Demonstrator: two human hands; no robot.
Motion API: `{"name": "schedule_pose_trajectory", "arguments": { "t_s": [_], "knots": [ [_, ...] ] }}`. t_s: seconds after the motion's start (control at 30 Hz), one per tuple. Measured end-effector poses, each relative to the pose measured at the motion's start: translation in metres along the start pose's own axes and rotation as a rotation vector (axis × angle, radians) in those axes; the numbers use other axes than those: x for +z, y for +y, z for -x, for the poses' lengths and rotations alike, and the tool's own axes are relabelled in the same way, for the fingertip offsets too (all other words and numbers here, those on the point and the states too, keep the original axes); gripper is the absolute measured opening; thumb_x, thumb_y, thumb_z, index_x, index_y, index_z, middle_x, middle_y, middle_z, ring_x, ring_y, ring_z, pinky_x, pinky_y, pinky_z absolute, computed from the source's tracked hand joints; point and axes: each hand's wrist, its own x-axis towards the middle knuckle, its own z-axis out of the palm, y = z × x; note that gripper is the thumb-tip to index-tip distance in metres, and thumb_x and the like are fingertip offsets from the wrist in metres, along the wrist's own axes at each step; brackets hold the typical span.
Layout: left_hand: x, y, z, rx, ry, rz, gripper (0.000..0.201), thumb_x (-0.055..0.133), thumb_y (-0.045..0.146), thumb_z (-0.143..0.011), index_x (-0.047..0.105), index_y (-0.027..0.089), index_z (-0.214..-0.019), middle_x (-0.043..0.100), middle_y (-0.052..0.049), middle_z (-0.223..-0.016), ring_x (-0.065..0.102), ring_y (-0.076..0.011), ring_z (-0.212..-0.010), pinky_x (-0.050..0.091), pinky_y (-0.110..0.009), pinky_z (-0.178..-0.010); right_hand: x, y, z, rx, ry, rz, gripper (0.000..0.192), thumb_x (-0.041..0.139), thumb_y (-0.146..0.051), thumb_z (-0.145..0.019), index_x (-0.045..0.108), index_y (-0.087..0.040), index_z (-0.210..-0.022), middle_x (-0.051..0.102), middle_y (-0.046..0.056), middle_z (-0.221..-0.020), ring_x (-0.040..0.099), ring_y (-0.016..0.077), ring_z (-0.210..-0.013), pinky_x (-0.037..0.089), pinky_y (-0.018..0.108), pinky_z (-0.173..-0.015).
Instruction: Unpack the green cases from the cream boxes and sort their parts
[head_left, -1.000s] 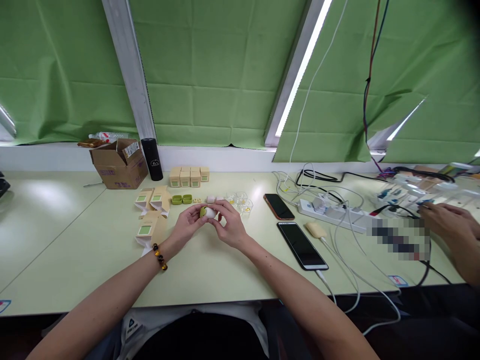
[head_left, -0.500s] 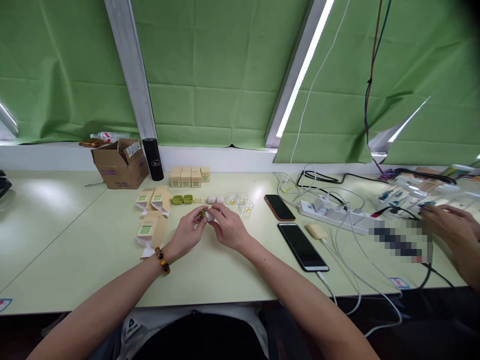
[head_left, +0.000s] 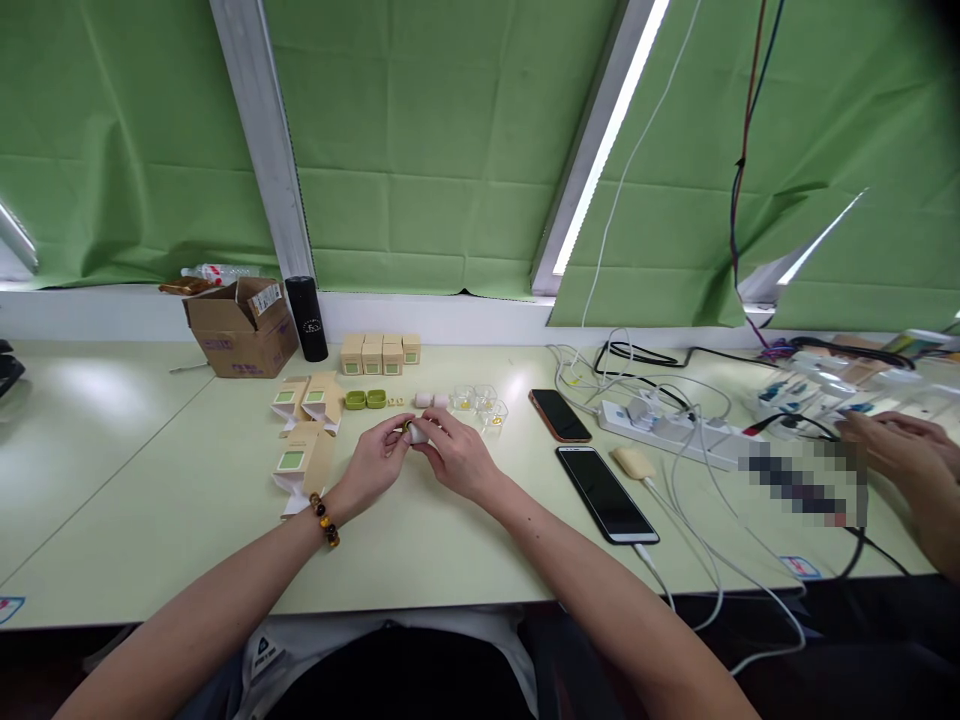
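Observation:
Over the table, my left hand [head_left: 375, 465] and my right hand [head_left: 459, 457] meet with fingertips closed on one small piece. Its white, rounded body [head_left: 418, 434] shows at my right fingers, and a green part [head_left: 407, 426] shows at my left fingertips. I cannot tell whether the two parts are joined. Just beyond my hands lie two small green square cups [head_left: 365, 399], tiny yellowish pieces [head_left: 394, 402], two pale pink-white rolls [head_left: 431, 400] and several clear little containers [head_left: 480, 400] with yellow bits inside. Opened small cartons [head_left: 304, 460] lie left of my left hand.
Small closed cartons [head_left: 380, 354] stand at the back, near a black bottle [head_left: 306, 320] and a brown cardboard box [head_left: 244, 335]. Two phones [head_left: 606, 495], a yellowish case [head_left: 634, 463], a power strip [head_left: 667, 435] and cables lie right. Another person's hand [head_left: 900, 450] is at far right.
My fingers have shifted slightly around the small piece, and its white body is turned a little. At far right the other person's hand has moved slightly.

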Motion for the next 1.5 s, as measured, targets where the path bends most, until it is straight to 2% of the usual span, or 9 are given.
{"name": "schedule_pose_trajectory", "arguments": {
  "t_s": [0.27, 0.43, 0.63, 0.7, 0.8, 1.0, 1.13, 1.33, 1.5],
  "knots": [
    [0.002, 0.009, 0.004, 0.124, 0.061, -0.28, 0.038, 0.056, 0.03, -0.1, 0.068, 0.018, -0.134, 0.073, -0.014, -0.134, 0.073, -0.0264, -0.117, 0.062, -0.041, -0.098, -0.001, -0.003, -0.002, -0.049, -0.023, 0.131, 0.033, 0.048, -0.023, -0.109, 0.055, -0.018, -0.141, 0.068, 0.016, -0.122, 0.071, 0.0252, -0.093, 0.057, 0.036, -0.071],
    [0.003, 0.017, 0.002, 0.18, 0.086, -0.416, 0.035, 0.05, 0.018, -0.098, 0.072, 0.02, -0.125, 0.077, -0.009, -0.122, 0.074, -0.0227, -0.104, 0.061, -0.037, -0.091, 0.003, -0.01, -0.005, -0.03, -0.031, 0.176, 0.031, 0.043, -0.022, -0.11, 0.054, -0.017, -0.138, 0.068, 0.017, -0.121, 0.07, 0.0251, -0.091, 0.057, 0.037, -0.07],
    [0.0, 0.018, 0.0, 0.095, 0.075, -0.274, 0.034, 0.055, 0.027, -0.099, 0.073, 0.018, -0.125, 0.077, -0.011, -0.122, 0.074, -0.0226, -0.099, 0.06, -0.037, -0.089, 0.005, -0.006, -0.004, -0.004, 0.002, 0.107, 0.032, 0.042, -0.023, -0.11, 0.05, -0.016, -0.14, 0.064, 0.02, -0.128, 0.07, 0.0287, -0.103, 0.061, 0.04, -0.073],
    [-0.002, 0.016, 0.0, 0.089, 0.033, -0.187, 0.039, 0.061, 0.034, -0.097, 0.071, 0.017, -0.131, 0.076, -0.012, -0.124, 0.073, -0.0228, -0.102, 0.06, -0.037, -0.092, 0.004, -0.002, -0.002, 0.013, 0.021, 0.017, 0.033, 0.044, -0.024, -0.109, 0.049, -0.017, -0.141, 0.062, 0.02, -0.131, 0.069, 0.0294, -0.11, 0.063, 0.041, -0.079],
    [-0.005, 0.016, 0.0, 0.104, -0.032, -0.207, 0.05, 0.07, 0.033, -0.091, 0.067, 0.019, -0.139, 0.076, -0.009, -0.119, 0.068, -0.0201, -0.094, 0.057, -0.036, -0.089, 0.003, 0.002, 0.001, 0.06, 0.044, -0.121, 0.033, 0.047, -0.025, -0.108, 0.05, -0.019, -0.14, 0.06, 0.019, -0.132, 0.066, 0.0298, -0.117, 0.063, 0.044, -0.088],
    [-0.004, 0.024, 0.0, 0.043, 0.019, -0.283, 0.043, 0.07, 0.032, -0.09, 0.071, 0.021, -0.131, 0.074, -0.005, -0.101, 0.061, -0.018, -0.083, 0.049, -0.031, -0.075, 0.004, 0.003, -0.003, 0.176, 0.161, -0.391, 0.026, 0.052, -0.03, -0.106, 0.058, -0.023, -0.13, 0.062, 0.015, -0.127, 0.063, 0.0276, -0.115, 0.06, 0.044, -0.09],
    [-0.006, 0.026, -0.002, 0.009, 0.035, -0.277, 0.043, 0.071, 0.037, -0.09, 0.072, 0.02, -0.129, 0.074, -0.005, -0.101, 0.061, -0.0188, -0.085, 0.047, -0.031, -0.075, -0.003, 0.005, -0.01, 0.429, 0.335, -0.666, 0.026, 0.066, -0.042, -0.1, 0.066, -0.024, -0.119, 0.068, 0.009, -0.115, 0.065, 0.0222, -0.097, 0.057, 0.038, -0.084],
    [-0.008, 0.023, -0.004, -0.017, 0.126, -0.286, 0.051, 0.069, 0.044, -0.091, 0.07, 0.019, -0.135, 0.073, -0.006, -0.097, 0.055, -0.0171, -0.075, 0.044, -0.029, -0.066, -0.011, 0.012, -0.018, 0.804, 0.418, -1.437, 0.041, 0.088, -0.058, -0.078, 0.075, -0.023, -0.095, 0.074, 0.004, -0.094, 0.068, 0.0183, -0.083, 0.052, 0.03, -0.066],
    [-0.01, 0.022, -0.003, -0.004, 0.158, -0.333, 0.05, 0.068, 0.044, -0.091, 0.07, 0.02, -0.136, 0.074, -0.005, -0.101, 0.048, -0.0152, -0.068, 0.043, -0.029, -0.064, -0.01, 0.016, -0.02, 0.947, 0.474, -1.606, 0.048, 0.09, -0.064, -0.075, 0.075, -0.02, -0.087, 0.076, 0.005, -0.085, 0.069, 0.0176, -0.077, 0.055, 0.029, -0.065]
  ]
}}
